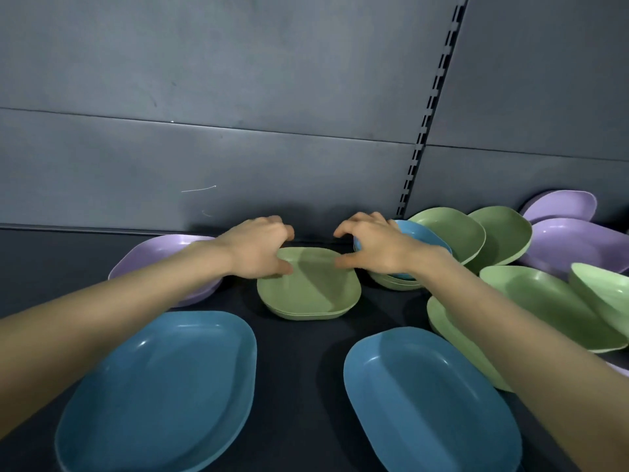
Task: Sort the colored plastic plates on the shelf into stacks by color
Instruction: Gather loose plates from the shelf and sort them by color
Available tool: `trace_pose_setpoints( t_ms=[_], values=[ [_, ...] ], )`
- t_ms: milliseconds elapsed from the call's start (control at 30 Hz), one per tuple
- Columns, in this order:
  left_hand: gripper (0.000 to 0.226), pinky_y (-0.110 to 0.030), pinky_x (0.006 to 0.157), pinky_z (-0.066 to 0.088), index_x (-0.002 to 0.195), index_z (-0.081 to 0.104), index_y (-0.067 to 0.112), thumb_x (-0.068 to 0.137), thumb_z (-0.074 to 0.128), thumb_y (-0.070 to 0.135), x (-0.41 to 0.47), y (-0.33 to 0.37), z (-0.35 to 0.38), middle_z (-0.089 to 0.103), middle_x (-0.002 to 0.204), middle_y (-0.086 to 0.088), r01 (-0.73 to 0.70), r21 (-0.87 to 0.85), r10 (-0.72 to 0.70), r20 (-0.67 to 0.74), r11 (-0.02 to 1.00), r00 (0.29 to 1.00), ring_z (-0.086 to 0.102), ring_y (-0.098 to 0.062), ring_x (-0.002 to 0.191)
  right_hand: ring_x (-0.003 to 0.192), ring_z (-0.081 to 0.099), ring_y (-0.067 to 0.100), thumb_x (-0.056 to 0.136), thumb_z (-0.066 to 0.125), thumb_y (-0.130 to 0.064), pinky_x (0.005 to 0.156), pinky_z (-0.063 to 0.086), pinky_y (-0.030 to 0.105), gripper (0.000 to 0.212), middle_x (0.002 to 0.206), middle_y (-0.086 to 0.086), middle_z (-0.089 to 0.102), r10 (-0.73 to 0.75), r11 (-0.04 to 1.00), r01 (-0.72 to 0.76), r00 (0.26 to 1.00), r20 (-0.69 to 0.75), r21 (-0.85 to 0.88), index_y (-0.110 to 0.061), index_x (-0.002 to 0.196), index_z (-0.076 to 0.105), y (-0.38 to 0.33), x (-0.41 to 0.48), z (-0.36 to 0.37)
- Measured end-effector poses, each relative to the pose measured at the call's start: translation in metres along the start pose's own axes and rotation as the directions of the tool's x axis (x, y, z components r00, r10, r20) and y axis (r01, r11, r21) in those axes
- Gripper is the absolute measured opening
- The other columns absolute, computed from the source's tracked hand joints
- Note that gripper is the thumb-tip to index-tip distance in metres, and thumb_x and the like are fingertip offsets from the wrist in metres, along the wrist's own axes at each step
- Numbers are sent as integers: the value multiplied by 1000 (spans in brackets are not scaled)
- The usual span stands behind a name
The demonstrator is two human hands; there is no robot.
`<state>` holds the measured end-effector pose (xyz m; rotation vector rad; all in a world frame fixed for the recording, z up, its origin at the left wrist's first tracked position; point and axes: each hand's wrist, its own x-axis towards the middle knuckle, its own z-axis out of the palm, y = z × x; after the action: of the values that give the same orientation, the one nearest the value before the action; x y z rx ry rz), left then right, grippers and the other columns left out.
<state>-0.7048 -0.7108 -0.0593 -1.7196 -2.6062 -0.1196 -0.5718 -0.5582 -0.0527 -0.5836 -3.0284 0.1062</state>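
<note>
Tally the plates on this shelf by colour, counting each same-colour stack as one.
Blue plates: 3
Green plates: 7, one partly hidden under the right arm
Purple plates: 3
Total: 13, leaving out a pale sliver at the right edge, too little of which shows to tell.

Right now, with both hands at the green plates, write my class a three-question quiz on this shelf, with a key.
1. True or false: a purple plate lies left of the green stack.
2. Which colour plate sits on the green plates just beyond the right hand? A blue, B purple, C red.
3. Fill in: the near right plate is ____.
Key: 1 true; 2 A; 3 blue.
</note>
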Motion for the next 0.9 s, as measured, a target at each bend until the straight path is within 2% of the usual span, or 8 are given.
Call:
trace_pose_setpoints(
  t_ms=[133, 367, 467, 600, 767, 900],
  values=[
    [47, -33, 93, 42, 124, 53, 14, 86, 61, 40, 10, 19, -14, 54, 119, -4, -92, -50, 87, -93, 994, 992, 52, -24, 109, 125, 37, 27, 88, 60, -38, 103, 29, 38, 46, 133, 6, 47, 97, 995, -93, 989, -113, 40, -17, 128, 50, 25, -16, -22],
    [46, -34, 92, 46, 121, 56, 15, 85, 63, 42, 46, 60, -8, 62, 115, -2, -122, -186, 107, -88, 975, 990, 57, -21, 104, 114, 51, 28, 83, 68, -33, 90, 43, 34, 52, 126, 10, 56, 249, 968, -243, 962, -115, 61, -10, 127, 51, 77, -27, -35],
    [48, -37, 90, 47, 119, 56, 11, 84, 63, 44, 68, 72, -1, 63, 114, -5, -62, -214, 46, -79, 975, 996, 58, -25, 103, 108, 53, 29, 80, 71, -30, 82, 44, 33, 55, 119, 12, 57, 254, 967, -253, 963, -90, 30, -9, 126, 50, 88, -22, -31],
    [46, -41, 87, 48, 108, 57, 7, 82, 64, 45, 93, 77, 9, 63, 108, -9, 39, -228, -58, -76, 973, 995, 56, -31, 101, 103, 54, 34, 77, 74, -25, 83, 48, 39, 50, 110, 13, 57, 236, 972, -237, 969, -79, -3, -8, 117, 51, 94, -13, -24],
    [33, -41, 80, 52, 91, 65, 7, 78, 69, 37, 109, 77, 20, 66, 91, -9, 86, -260, -114, -93, 962, 989, 61, -31, 90, 105, 54, 36, 79, 70, -15, 81, 43, 36, 44, 115, 16, 54, 209, 971, -220, 972, -110, -97, -6, 116, 49, 98, -5, -20],
    [22, -40, 83, 51, 90, 65, 13, 79, 71, 31, 114, 78, 26, 65, 94, -6, 109, -299, -158, -146, 948, 977, 60, -30, 91, 104, 55, 39, 82, 58, 1, 79, 45, 38, 38, 116, 19, 55, 191, 973, -204, 974, -118, -110, -5, 119, 49, 101, 0, -16]
  ],
)
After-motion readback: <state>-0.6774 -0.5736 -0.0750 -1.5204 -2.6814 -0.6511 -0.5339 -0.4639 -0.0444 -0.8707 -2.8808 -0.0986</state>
